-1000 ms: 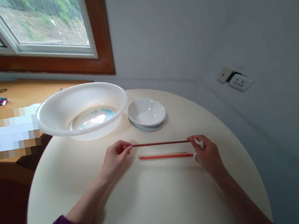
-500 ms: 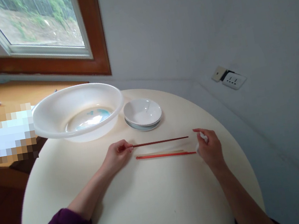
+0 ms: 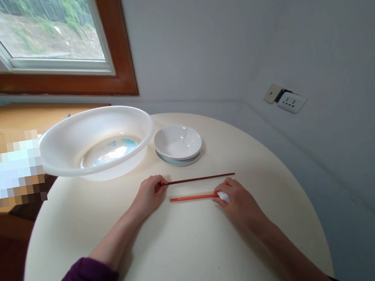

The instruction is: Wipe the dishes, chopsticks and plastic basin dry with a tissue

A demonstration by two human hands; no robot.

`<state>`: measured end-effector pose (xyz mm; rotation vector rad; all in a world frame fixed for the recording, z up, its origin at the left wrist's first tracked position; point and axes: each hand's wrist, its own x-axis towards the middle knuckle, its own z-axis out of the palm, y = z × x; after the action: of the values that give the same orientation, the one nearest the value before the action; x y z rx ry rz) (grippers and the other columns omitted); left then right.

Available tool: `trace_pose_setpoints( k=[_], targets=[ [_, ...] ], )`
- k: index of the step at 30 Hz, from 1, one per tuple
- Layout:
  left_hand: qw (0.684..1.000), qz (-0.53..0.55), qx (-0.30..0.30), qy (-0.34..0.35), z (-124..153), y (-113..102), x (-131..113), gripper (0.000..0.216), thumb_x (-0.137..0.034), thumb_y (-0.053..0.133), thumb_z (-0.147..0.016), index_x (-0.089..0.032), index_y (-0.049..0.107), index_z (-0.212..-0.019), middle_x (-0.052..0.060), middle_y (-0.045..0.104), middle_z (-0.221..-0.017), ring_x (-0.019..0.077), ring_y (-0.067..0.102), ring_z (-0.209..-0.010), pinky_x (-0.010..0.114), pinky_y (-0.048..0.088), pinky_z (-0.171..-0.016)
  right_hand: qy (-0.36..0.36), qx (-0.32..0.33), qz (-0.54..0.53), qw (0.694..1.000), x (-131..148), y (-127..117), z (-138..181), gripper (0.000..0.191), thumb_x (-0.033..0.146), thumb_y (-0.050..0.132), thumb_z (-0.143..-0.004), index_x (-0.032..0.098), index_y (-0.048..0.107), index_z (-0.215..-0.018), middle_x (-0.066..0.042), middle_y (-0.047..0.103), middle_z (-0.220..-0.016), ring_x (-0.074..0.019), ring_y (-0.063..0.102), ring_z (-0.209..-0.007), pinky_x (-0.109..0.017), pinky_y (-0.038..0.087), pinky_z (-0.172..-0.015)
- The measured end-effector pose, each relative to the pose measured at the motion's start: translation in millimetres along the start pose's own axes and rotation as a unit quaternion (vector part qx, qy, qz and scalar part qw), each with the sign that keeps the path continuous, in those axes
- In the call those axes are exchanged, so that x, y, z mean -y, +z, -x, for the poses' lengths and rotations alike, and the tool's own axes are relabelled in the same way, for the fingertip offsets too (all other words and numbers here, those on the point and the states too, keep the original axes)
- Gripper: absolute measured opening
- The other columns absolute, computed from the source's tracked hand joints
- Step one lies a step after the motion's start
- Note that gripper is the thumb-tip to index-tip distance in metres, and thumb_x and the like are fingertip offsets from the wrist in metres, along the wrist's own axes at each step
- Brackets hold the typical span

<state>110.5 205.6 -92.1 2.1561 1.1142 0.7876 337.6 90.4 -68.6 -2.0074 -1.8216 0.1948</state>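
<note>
My left hand (image 3: pixel 153 193) pinches the left end of a dark red chopstick (image 3: pixel 200 178), which lies level across the table. Nearer to me rests a bright orange-red chopstick (image 3: pixel 193 198), with a thin paler stick partly visible along its far side. My right hand (image 3: pixel 237 199) is closed around a crumpled white wad (image 3: pixel 223 196), which looks like tissue. Its thumb and fingertips are at the orange-red chopstick, whose right end is hidden under the hand. Whether the fingers grip that chopstick firmly or only touch it, I cannot tell.
A large translucent white basin (image 3: pixel 67 171) stands at the back left of the round white table (image 3: pixel 179 265). Beside it are stacked white dishes (image 3: pixel 178 142). A wooden desk (image 3: pixel 23 114) with small items adjoins on the left, and the wall has a socket (image 3: pixel 291 102).
My right hand has moved left and down from beyond the sticks' right ends onto the orange-red chopstick, its fingers closing. My left hand stays on the dark red chopstick.
</note>
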Motion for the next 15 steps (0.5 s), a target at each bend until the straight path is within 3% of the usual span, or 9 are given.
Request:
trace_pose_setpoints(
  k=[7, 15],
  targets=[
    [0.999, -0.025, -0.015, 0.031, -3.4, 2.3, 4.6, 0.011, -0.015, 0.048, -0.073, -0.019, 0.058, -0.074, 0.003, 0.059, -0.074, 0.0167, 0.054, -0.069, 0.028, 0.044, -0.064, -0.001, 0.044, 0.007, 0.999, 0.5, 4.8, 0.9, 0.003, 0.019, 0.059, -0.075, 0.021, 0.062, -0.075, -0.003, 0.054, -0.082, -0.0194, 0.053, -0.084, -0.029, 0.043, -0.072],
    [0.999, 0.023, -0.047, 0.013, -0.3, 3.2, 3.6, 0.009, -0.019, 0.048, -0.075, -0.019, 0.056, -0.076, 0.003, 0.054, -0.084, 0.0108, 0.054, -0.06, 0.024, 0.045, -0.059, 0.003, 0.035, -0.007, 0.999, 1.4, 6.3, -0.2, 0.005, 0.018, 0.058, -0.075, 0.021, 0.061, -0.079, -0.003, 0.054, -0.083, -0.0201, 0.053, -0.086, -0.031, 0.042, -0.074]
  ],
)
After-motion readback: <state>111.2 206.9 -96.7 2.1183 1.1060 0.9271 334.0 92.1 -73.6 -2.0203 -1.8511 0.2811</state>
